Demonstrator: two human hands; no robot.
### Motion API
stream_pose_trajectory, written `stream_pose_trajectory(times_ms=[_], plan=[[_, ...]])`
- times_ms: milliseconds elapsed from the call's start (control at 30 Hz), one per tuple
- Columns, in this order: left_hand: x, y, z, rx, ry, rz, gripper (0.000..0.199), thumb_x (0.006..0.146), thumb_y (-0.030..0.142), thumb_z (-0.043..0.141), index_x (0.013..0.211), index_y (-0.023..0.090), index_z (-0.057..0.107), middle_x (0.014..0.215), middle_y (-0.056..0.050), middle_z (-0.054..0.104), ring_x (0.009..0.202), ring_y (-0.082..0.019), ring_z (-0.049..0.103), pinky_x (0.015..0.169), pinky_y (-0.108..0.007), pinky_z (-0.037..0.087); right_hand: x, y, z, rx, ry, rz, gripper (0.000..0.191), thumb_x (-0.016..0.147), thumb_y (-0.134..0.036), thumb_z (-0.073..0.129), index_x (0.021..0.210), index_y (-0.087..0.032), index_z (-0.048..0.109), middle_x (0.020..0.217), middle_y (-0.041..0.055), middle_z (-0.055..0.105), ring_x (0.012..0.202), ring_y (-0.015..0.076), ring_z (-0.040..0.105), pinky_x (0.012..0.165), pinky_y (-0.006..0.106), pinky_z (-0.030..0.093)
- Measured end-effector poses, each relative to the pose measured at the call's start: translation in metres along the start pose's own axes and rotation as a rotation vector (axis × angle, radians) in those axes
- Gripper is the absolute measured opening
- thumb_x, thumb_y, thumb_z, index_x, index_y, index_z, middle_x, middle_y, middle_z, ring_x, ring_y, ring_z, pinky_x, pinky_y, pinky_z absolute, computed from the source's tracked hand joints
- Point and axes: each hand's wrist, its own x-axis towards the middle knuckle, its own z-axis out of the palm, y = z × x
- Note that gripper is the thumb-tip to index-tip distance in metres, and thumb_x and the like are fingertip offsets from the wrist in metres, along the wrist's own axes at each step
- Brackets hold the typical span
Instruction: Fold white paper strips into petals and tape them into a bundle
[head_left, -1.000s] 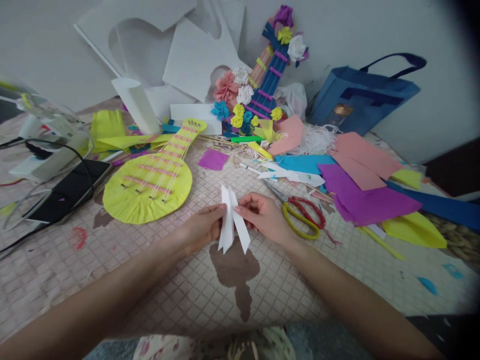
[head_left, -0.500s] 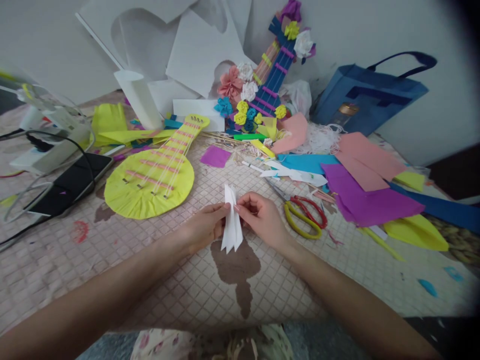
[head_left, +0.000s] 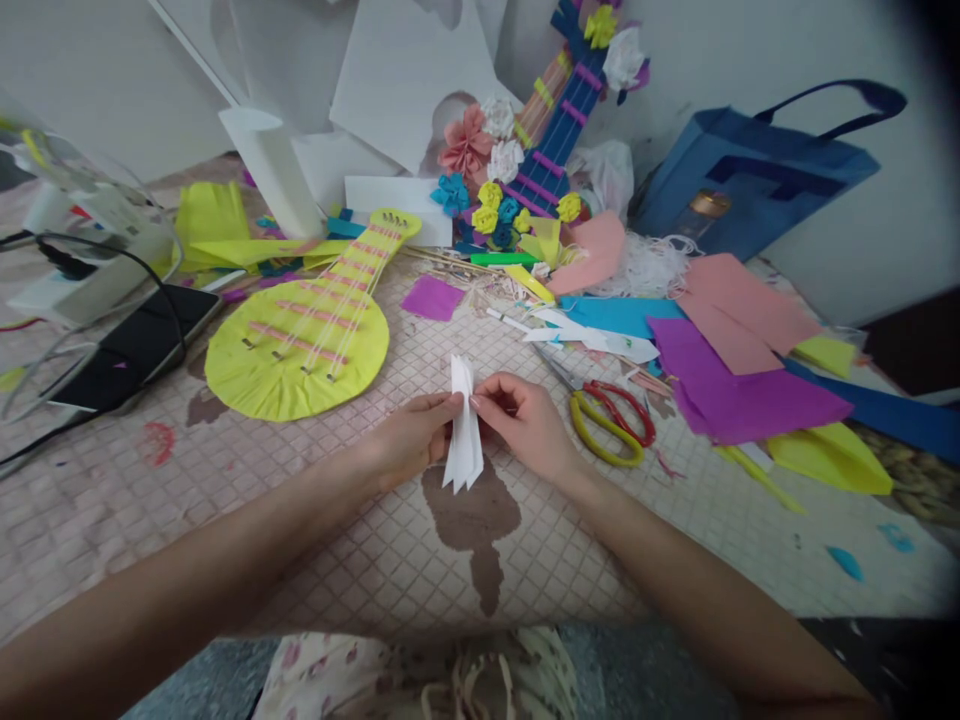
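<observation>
A white pleated paper [head_left: 465,440] stands narrow and upright above the table, its lower end spread into several pointed folds. My left hand [head_left: 416,435] pinches its left edge between thumb and fingers. From the other side, my right hand [head_left: 525,425] grips the upper right edge, thumb and fingertips pressed together. Scissors [head_left: 609,430] with yellow and red handles lie just right of my right hand. To the left rests a yellow paper-covered instrument [head_left: 300,350] with pink strips and white strings.
Purple sheets [head_left: 742,385], pink paper [head_left: 750,310] and blue strips cover the right side. A decorated blue instrument [head_left: 551,150] leans at the back near a blue bag [head_left: 742,190]. On the left lie a black phone [head_left: 142,345] and a power strip [head_left: 90,280] with cables.
The camera view has shifted slightly, so the table items appear higher. Both hands keep hold of the white paper, whose lower folds look a little closer together.
</observation>
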Motion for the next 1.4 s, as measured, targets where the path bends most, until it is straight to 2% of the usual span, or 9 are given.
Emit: stream_pose_trajectory(times_ms=[233,367,500,600,733,933,1100,1267,1400], plan=[[0.002,-0.002,0.000,-0.025,-0.014,0.019,0.027,0.093,0.014,0.040,0.079,0.008,0.063,0.071,-0.008,0.066,0.067,-0.013,0.065,0.077,-0.029,0.054,0.000,0.002,0.005,0.103,-0.020,0.063,0.015,0.080,-0.032,0.058,0.073,-0.018,0.057,0.063,-0.0021,0.056,0.054,0.0106,0.053,0.051,0.024,0.045],[0.001,-0.003,0.000,-0.053,-0.026,0.041,0.029,0.093,0.014,0.040,0.077,0.007,0.063,0.071,-0.009,0.068,0.067,-0.015,0.066,0.083,-0.034,0.053,-0.001,0.003,0.007,0.077,-0.021,0.039,0.014,0.081,-0.032,0.058,0.076,-0.019,0.059,0.066,-0.0014,0.058,0.057,0.0110,0.054,0.054,0.025,0.046],[0.001,0.001,0.000,-0.110,0.026,0.056,0.027,0.093,0.013,0.040,0.082,0.006,0.064,0.078,-0.012,0.069,0.071,-0.016,0.067,0.083,-0.033,0.053,-0.004,0.002,0.005,-0.034,0.088,-0.088,0.013,0.085,-0.030,0.054,0.089,-0.020,0.061,0.083,0.0028,0.062,0.071,0.0135,0.058,0.063,0.028,0.050],[0.002,0.007,-0.001,-0.164,0.094,0.085,0.028,0.094,0.013,0.038,0.086,0.006,0.063,0.085,-0.014,0.069,0.073,-0.016,0.067,0.078,-0.030,0.055,-0.007,0.002,0.005,-0.180,0.159,-0.269,0.019,0.089,-0.028,0.049,0.100,-0.021,0.063,0.103,0.0074,0.059,0.095,0.0179,0.058,0.079,0.034,0.051],[0.006,0.011,-0.005,-0.215,0.127,0.135,0.029,0.095,0.014,0.035,0.090,0.006,0.063,0.089,-0.012,0.069,0.074,-0.014,0.066,0.072,-0.025,0.055,-0.010,0.003,0.009,-0.363,0.061,-0.411,0.035,0.093,-0.033,0.044,0.125,-0.025,0.053,0.135,0.0100,0.044,0.127,0.0242,0.039,0.105,0.047,0.036],[0.007,0.010,-0.003,-0.262,0.185,0.161,0.027,0.095,0.011,0.037,0.087,0.008,0.063,0.086,-0.010,0.069,0.077,-0.012,0.065,0.077,-0.022,0.052,-0.013,0.007,0.017,-0.507,-0.107,-0.443,0.052,0.095,-0.042,0.032,0.141,-0.019,0.036,0.152,0.0090,0.022,0.140,0.0269,0.016,0.113,0.051,0.024],[0.003,0.012,0.001,-0.262,0.189,0.176,0.028,0.094,0.010,0.037,0.085,0.009,0.063,0.084,-0.008,0.070,0.073,-0.011,0.065,0.078,-0.023,0.051,-0.014,0.007,0.018,-0.495,-0.106,-0.463,0.054,0.095,-0.043,0.032,0.144,-0.020,0.030,0.153,0.0095,0.019,0.140,0.0263,0.016,0.113,0.051,0.024],[0.003,0.012,-0.002,-0.241,0.171,0.160,0.027,0.094,0.013,0.037,0.091,0.008,0.063,0.087,-0.011,0.070,0.079,-0.015,0.067,0.083,-0.029,0.051,-0.015,0.007,0.017,-0.518,-0.154,-0.468,0.053,0.094,-0.041,0.038,0.143,-0.023,0.032,0.155,0.0075,0.012,0.142,0.0298,0.009,0.112,0.054,0.023],[0.005,0.011,-0.006,-0.225,0.116,0.168,0.027,0.094,0.014,0.037,0.096,0.007,0.063,0.093,-0.013,0.070,0.083,-0.016,0.067,0.083,-0.029,0.051,-0.014,0.008,0.015,-0.471,-0.085,-0.478,0.050,0.095,-0.038,0.037,0.142,-0.024,0.033,0.154,0.0074,0.017,0.141,0.0267,0.014,0.113,0.052,0.022]])
